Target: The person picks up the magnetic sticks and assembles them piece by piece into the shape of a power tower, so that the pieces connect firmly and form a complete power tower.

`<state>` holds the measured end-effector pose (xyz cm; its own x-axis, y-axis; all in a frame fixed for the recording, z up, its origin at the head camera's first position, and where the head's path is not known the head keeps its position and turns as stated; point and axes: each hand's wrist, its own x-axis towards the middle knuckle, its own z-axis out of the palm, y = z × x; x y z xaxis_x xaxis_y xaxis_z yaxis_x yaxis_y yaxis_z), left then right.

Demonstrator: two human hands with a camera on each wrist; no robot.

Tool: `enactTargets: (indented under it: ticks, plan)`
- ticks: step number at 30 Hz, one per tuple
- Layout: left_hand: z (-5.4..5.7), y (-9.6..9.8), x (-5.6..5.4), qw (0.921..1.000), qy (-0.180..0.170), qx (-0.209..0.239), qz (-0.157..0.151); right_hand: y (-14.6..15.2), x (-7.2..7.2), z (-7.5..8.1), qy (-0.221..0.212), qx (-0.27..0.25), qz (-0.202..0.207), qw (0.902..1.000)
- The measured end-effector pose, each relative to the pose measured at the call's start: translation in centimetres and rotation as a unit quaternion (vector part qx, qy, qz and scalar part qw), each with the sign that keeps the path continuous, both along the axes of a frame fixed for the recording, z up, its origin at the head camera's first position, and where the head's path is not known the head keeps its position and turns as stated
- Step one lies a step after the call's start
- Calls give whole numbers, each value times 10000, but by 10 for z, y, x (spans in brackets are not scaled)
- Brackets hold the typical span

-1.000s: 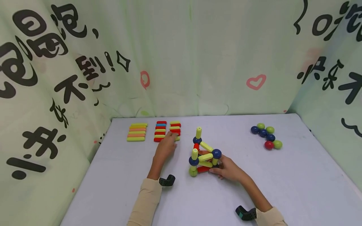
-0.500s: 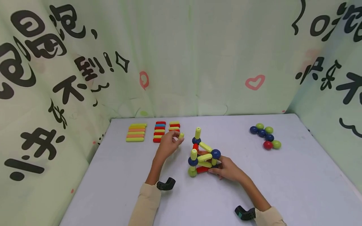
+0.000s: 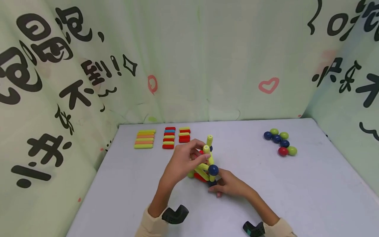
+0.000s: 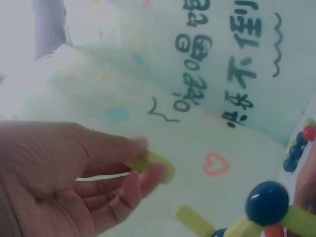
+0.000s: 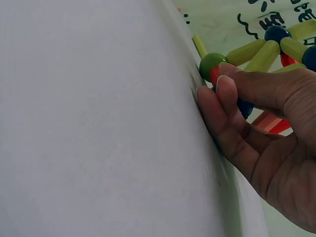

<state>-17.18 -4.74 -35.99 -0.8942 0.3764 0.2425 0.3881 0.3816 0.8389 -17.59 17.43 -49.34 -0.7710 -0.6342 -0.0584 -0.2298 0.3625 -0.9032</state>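
Note:
My left hand [image 3: 183, 163] pinches a yellow magnetic rod [image 4: 166, 170] between thumb and fingers, close above a ball-and-rod structure [image 3: 213, 170]. This structure joins blue and green balls with yellow and red rods; a yellow rod [image 3: 209, 140] stands upright at its back. Part of it is hidden behind the left hand. Low on the near side, my right hand [image 3: 232, 185] grips the structure. In the right wrist view its fingers are curled at the base, beside a green ball [image 5: 213, 65] and a blue ball [image 5: 245, 106].
Yellow and orange rods [image 3: 144, 139] lie in a stack at the back left. Two shorter rows of coloured rods, one with a blue rod [image 3: 169, 131], lie beside them. Loose balls [image 3: 276, 138] sit at the back right. A printed curtain [image 3: 225, 65] surrounds the table [image 3: 260, 184].
My left hand has lifted a yellow rod from the nearer end of a short row and brought it right, over the structure. The structure has turned and shifted slightly left, with my right hand holding it.

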Motion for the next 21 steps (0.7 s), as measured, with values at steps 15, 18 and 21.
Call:
enactTargets:
  ticks: [15,18,21]
  plan:
    - [-28,21,-4,9912,-239,-1223,-450,20,-11,8,-1124,-110,-56,9936]
    - [-28,22,-3,9903,-20,-1335,-389,10,-20,5,-1004,-52,-834,9914]
    - [-29,23,-2,9900,202,-1333,-405,-5,-29,4,-549,480,-1323,9885]
